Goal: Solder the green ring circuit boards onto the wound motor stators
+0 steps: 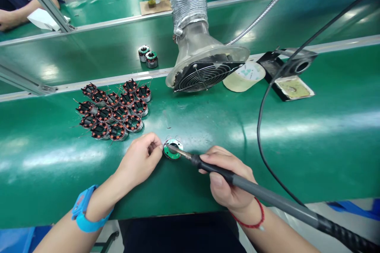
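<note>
A motor stator with a green ring-shaped circuit board [173,155] on top stands on the green table in front of me. My right hand [230,174] is closed around the dark handle of a soldering iron [255,189], its tip resting over the board and pointing left. At the board's left edge are the pinched fingertips of my left hand [142,158]; whatever is between them is too small to make out. Further left, several wound stators [117,131] with copper coils and loose wire ends sit in a cluster, without green boards.
A fume extractor hood [208,73] with a silver duct hangs above the table. Behind it are a tape roll [245,76] and a soldering iron stand [285,71]. Two stators with boards [151,60] stand beyond the rail. A black cable [261,126] loops at right. Another person's arm [23,14] shows upper left.
</note>
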Demonstrator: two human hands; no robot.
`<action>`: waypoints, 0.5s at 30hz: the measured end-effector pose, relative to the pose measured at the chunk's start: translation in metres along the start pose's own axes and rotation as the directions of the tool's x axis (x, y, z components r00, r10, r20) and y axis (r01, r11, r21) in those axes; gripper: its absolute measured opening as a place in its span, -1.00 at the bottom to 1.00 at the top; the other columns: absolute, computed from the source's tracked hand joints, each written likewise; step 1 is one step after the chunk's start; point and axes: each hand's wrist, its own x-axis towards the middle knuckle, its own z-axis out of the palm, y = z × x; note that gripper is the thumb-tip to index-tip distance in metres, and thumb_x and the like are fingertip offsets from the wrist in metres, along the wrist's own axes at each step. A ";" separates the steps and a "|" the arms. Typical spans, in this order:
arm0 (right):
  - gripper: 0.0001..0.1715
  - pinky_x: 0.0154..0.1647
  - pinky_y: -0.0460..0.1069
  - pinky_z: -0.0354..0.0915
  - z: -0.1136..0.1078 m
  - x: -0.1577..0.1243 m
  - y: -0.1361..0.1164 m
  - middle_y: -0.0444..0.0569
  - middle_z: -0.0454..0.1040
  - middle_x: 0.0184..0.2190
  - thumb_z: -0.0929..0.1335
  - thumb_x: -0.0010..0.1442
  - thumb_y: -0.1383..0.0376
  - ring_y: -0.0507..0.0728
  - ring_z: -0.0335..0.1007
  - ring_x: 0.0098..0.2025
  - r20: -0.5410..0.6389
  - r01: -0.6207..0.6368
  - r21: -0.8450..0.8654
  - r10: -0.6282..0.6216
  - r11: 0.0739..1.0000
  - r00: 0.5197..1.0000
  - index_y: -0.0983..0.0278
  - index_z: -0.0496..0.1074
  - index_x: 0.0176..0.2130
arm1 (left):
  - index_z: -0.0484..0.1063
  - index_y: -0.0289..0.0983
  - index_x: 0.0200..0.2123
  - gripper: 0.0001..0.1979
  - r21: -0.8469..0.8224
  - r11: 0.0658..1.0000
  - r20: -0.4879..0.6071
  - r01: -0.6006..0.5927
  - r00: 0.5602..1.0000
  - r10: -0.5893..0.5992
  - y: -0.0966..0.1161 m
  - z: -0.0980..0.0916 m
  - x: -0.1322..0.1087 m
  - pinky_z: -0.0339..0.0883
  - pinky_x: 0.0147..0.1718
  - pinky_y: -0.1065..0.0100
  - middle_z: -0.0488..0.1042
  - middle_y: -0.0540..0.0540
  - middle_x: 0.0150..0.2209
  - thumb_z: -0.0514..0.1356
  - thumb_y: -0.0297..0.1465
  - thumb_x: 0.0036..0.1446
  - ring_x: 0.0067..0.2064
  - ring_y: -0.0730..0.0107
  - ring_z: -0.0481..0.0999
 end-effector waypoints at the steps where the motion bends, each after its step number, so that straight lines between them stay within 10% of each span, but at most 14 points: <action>1: -0.77 -0.52 -0.01 0.31 0.000 -0.001 0.001 -0.10 0.43 -0.56 0.26 0.24 0.26 0.06 0.35 -0.55 -0.008 0.000 -0.008 0.000 1.000 1.000 0.23 0.40 -0.11 | 0.24 -0.25 -0.49 -0.89 0.013 1.000 -0.006 -0.007 1.000 0.007 0.000 0.000 0.000 0.12 -0.46 0.43 0.28 0.07 -0.54 0.04 -0.47 0.08 -0.47 0.48 0.26; 10: -0.48 -0.01 0.12 0.37 0.015 -0.003 0.010 0.05 0.48 -0.03 0.29 0.23 0.37 0.18 0.42 0.01 0.169 -0.178 -0.220 0.217 0.959 0.962 0.18 0.17 0.16 | 0.21 -0.24 -0.48 -0.88 0.122 0.991 -0.052 -0.048 0.997 0.055 0.003 0.003 -0.002 0.11 -0.46 0.40 0.27 0.05 -0.50 0.03 -0.51 0.09 -0.45 0.45 0.27; 15: -0.41 0.06 0.14 0.34 0.021 -0.005 0.015 0.06 0.38 0.09 0.30 0.22 0.33 0.19 0.36 0.08 0.277 -0.267 -0.224 0.324 0.937 0.905 0.17 0.08 0.19 | 0.15 -0.22 0.00 -0.60 0.047 0.993 0.031 -0.109 0.994 0.107 0.002 0.008 -0.009 0.29 -0.12 0.23 0.31 -0.13 -0.09 0.16 -0.43 0.07 -0.07 0.26 0.35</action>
